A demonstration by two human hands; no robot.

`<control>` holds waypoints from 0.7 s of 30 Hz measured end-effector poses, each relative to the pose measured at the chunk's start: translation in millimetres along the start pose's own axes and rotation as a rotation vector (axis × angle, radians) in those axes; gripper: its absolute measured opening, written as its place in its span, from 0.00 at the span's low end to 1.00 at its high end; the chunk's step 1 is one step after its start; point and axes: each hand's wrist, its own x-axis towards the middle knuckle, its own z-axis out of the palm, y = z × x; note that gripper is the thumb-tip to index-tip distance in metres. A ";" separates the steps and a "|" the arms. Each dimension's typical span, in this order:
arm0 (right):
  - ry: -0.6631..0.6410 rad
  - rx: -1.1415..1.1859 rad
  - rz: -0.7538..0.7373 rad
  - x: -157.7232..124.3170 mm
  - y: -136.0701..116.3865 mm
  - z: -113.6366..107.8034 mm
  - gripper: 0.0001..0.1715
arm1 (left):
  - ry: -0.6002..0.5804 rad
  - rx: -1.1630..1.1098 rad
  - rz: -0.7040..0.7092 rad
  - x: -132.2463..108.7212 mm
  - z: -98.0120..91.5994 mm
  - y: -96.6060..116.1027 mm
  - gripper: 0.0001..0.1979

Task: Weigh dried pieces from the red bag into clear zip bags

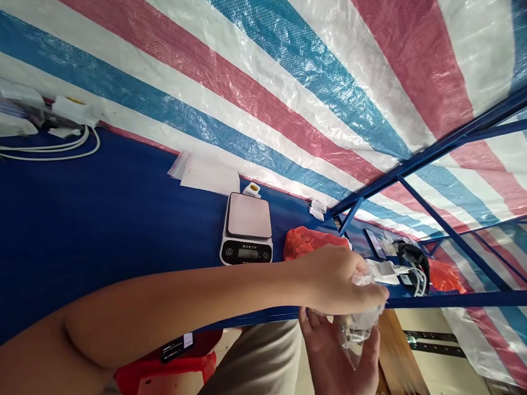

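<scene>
A crumpled clear plastic bag (357, 327) is between my two hands, just off the front edge of the blue table at the right. My left hand (342, 281) reaches across from the left, palm down, its fingers and thumb closed on the bag's upper part. From below, my right hand (342, 359) holds the lower part, palm up, with the thumb on the right and curled fingers on the left. What the bag contains cannot be made out. Behind my left wrist lies a red plastic bag (312, 241), partly covered by it.
A kitchen scale (248, 221) stands on the blue table (117, 220), by a tape roll (252, 190) and white paper (208, 172). White cables (67, 149) lie far left. A blue metal frame (455, 231) rises at right. Below are a red stool (166, 379) and a phone (177, 347).
</scene>
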 end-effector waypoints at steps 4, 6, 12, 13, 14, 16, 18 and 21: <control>0.037 -0.066 -0.045 1.1 -8.0 -1.1 0.27 | -0.021 0.101 0.033 -6.8 -5.9 10.1 0.13; 0.065 -0.084 -0.082 1.8 -12.0 -2.5 0.27 | -0.042 0.190 0.079 -8.5 -8.3 11.1 0.09; -0.034 0.017 -0.087 0.0 -15.5 -13.7 0.32 | -0.034 0.267 0.128 -6.9 -7.9 4.6 0.13; -0.070 0.044 -0.093 -0.6 -15.1 -15.0 0.32 | -0.009 0.295 0.133 -7.0 -6.9 4.4 0.12; -0.097 0.068 -0.104 -1.1 -14.6 -15.6 0.32 | 0.011 0.317 0.139 -7.4 -5.8 4.7 0.10; -0.113 0.092 -0.122 -1.3 -14.2 -14.8 0.31 | 0.002 0.323 0.141 -9.4 -3.8 6.6 0.06; -0.092 0.078 -0.123 -0.2 -14.3 -12.8 0.29 | -0.052 0.297 0.123 -12.2 -1.9 9.2 0.04; -0.065 0.047 -0.130 4.8 -14.9 -12.1 0.27 | -0.062 0.320 0.121 -14.4 -0.5 12.5 0.03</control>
